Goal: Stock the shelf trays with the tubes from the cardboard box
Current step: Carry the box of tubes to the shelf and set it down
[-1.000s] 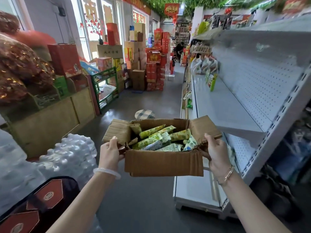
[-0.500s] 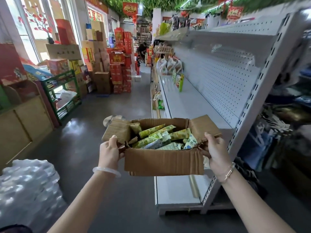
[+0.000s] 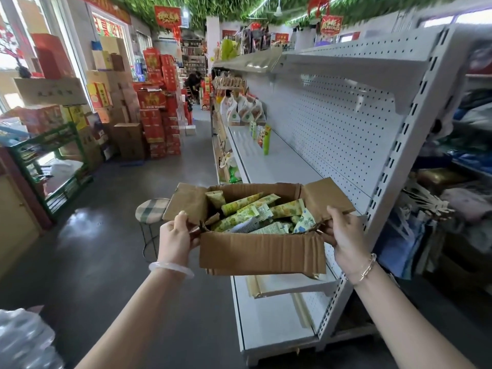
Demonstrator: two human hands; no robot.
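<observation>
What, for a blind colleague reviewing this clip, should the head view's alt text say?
A left hand and right hand grip the side flaps of an open cardboard box of green-and-yellow tubes in a shop aisle. A white shelf stands on the right.

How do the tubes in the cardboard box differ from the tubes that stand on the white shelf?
Inside the cardboard box, the boxed tubes lie jumbled across each other; on the white shelf, the shelved tubes stand upright. The boxed tubes are many; the shelved tubes are few. Both kinds seem printed in green and yellow.
</observation>
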